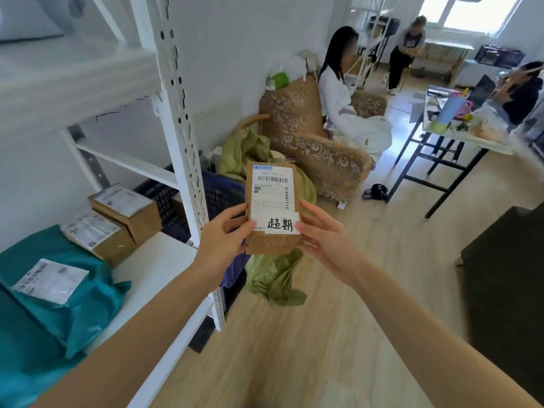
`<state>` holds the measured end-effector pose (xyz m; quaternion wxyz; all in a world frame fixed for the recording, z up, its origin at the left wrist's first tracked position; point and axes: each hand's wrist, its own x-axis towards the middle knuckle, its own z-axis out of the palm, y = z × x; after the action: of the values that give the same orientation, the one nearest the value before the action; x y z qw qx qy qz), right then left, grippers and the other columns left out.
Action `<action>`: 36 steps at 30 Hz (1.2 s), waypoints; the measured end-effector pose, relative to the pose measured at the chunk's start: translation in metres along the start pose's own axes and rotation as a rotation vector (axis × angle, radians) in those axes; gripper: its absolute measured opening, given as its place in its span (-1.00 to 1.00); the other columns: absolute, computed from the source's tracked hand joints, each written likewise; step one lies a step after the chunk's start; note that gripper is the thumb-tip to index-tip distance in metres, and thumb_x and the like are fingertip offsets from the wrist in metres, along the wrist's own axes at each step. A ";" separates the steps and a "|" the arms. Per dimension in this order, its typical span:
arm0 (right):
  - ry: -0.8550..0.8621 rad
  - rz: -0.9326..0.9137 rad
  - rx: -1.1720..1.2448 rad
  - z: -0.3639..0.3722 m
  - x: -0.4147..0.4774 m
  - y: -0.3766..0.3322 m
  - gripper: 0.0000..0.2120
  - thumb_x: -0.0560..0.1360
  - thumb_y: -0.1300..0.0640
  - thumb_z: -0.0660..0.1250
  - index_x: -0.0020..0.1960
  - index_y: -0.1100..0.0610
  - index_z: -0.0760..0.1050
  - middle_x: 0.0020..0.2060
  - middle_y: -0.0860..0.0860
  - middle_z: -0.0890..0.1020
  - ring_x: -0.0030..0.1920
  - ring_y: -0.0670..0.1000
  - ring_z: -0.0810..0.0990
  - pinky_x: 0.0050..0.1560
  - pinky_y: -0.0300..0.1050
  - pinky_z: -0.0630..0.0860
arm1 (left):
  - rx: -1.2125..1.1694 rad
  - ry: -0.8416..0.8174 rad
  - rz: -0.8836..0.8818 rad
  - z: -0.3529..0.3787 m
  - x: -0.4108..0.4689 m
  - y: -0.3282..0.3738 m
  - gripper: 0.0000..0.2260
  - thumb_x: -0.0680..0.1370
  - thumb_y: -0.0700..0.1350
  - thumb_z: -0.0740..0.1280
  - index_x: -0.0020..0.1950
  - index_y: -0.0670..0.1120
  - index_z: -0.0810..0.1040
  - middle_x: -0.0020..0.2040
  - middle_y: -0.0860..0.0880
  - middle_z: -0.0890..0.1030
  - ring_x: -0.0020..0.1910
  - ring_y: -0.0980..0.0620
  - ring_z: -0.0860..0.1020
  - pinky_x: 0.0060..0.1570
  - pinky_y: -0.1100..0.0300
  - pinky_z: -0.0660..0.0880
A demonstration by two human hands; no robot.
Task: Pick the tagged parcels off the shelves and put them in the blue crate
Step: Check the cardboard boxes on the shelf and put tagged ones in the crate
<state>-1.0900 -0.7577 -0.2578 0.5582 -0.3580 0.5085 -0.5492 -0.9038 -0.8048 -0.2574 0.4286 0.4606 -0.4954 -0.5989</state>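
I hold a small brown cardboard parcel [272,207] in front of me with both hands, above the floor. It carries a shipping label and a white tag with handwritten characters near its lower edge. My left hand [226,234] grips its left side, thumb on top. My right hand [321,234] grips its right side. The dark blue crate [219,192] stands on the floor behind the white shelf post [182,134], partly hidden by the post and the parcel. Two more cardboard parcels [126,207] [97,235] and a teal mailer bag [59,278] lie on the white shelf [156,269] at left.
A green cloth bag [273,278] lies on the wood floor beside the crate. A patterned armchair [309,136] with a seated person stands behind. A black-framed table [459,139] and other people are at right. A dark object [512,275] fills the right edge.
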 end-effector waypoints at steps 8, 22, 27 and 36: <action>-0.094 0.108 -0.038 -0.026 0.110 0.000 -0.56 0.55 0.34 0.25 0.35 -0.01 0.41 0.11 -0.01 0.66 0.03 -0.03 0.67 -0.09 -0.18 0.60 | 0.039 0.098 -0.098 0.014 0.098 -0.019 -0.68 0.56 -0.22 0.34 0.29 -0.01 0.48 0.08 -0.04 0.65 0.06 -0.03 0.62 -0.02 0.03 0.61; -0.455 0.343 -0.170 -0.078 0.350 -0.014 -0.63 0.55 0.33 0.26 0.13 -0.14 0.47 -0.04 -0.09 0.70 -0.02 -0.09 0.67 -0.18 -0.25 0.59 | -0.074 0.533 -0.234 0.069 0.268 -0.045 -0.73 0.57 -0.22 0.32 0.22 0.05 0.49 0.00 0.04 0.64 -0.05 0.06 0.62 -0.17 0.23 0.57; -0.590 0.448 -0.214 -0.078 0.422 -0.006 -0.62 0.55 0.34 0.27 0.17 -0.12 0.47 0.02 -0.05 0.69 0.13 0.02 0.63 0.12 -0.04 0.54 | -0.100 0.691 -0.300 0.078 0.308 -0.055 -0.71 0.57 -0.21 0.32 0.27 0.02 0.49 0.03 0.04 0.64 0.01 0.02 0.62 -0.16 0.20 0.57; -0.761 0.615 -0.286 -0.041 0.487 0.037 -0.49 0.54 0.38 0.25 0.41 0.02 0.33 0.09 -0.01 0.63 0.11 0.02 0.61 -0.02 -0.11 0.56 | -0.125 0.890 -0.449 0.052 0.339 -0.087 -0.71 0.58 -0.19 0.30 0.29 0.02 0.49 0.08 0.01 0.64 0.03 0.00 0.62 0.08 -0.02 0.57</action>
<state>-1.1787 -1.2220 -0.3872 0.7852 -0.4393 0.4211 -0.1149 -1.0304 -1.1109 -0.3821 0.4859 0.7400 -0.1162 -0.4503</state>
